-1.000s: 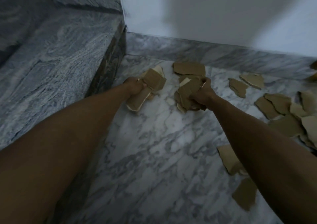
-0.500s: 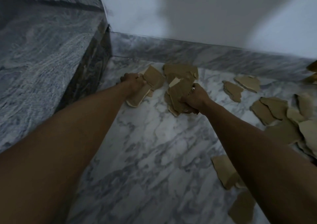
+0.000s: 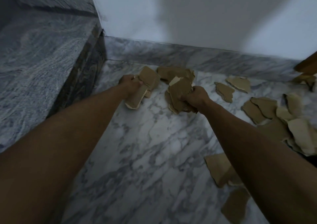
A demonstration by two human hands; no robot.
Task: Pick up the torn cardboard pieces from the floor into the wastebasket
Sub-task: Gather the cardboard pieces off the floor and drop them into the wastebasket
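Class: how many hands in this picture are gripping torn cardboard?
2. The left hand grips pieces near the stone step; the right hand grips a thicker bundle beside it.

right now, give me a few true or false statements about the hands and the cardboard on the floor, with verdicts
1. The left hand grips a bunch of cardboard pieces. True.
2. The right hand is open and holds nothing. False: it grips a stack of torn pieces.
3. Loose cardboard pieces lie on the marble floor by the right arm. True.
4. A wastebasket stands between the hands. False: none is in view.
5. The floor is wooden. False: it is veined marble.
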